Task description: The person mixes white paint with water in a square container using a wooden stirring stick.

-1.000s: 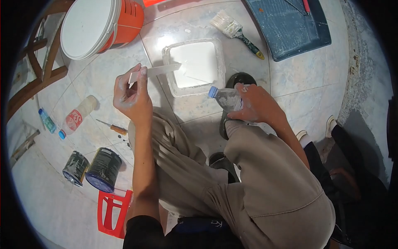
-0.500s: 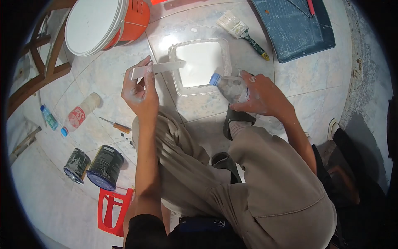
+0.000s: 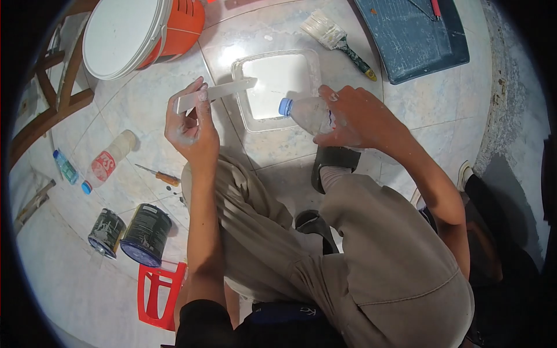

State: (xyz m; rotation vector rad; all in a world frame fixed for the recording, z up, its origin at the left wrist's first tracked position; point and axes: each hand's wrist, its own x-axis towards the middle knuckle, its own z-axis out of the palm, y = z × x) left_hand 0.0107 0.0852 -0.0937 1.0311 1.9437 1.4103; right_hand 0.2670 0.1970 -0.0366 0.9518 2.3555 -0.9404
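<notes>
My left hand [image 3: 193, 124] is closed on a flat whitish stick [image 3: 223, 91], whose far end reaches over the left rim of a clear square tub [image 3: 248, 118] of white liquid. In my right hand [image 3: 360, 119] is a clear plastic bottle [image 3: 310, 113] with a blue cap, tilted so that the cap points left, over the tub's lower right corner. My fingers wrap round the bottle's body and hide its base. Whitish smears show on both hands.
A paintbrush [image 3: 333, 36] and dark paint tray [image 3: 412, 43] lie beyond the tub. An orange bucket [image 3: 184, 29] stands back left. At left are a labelled bottle [image 3: 110, 159], a screwdriver [image 3: 159, 174] and two dark cans [image 3: 146, 232]. Another person's leg [image 3: 493, 209] is at right.
My right hand has moved left with the bottle, bringing its cap over the tub. My left hand and the stick have shifted slightly left.
</notes>
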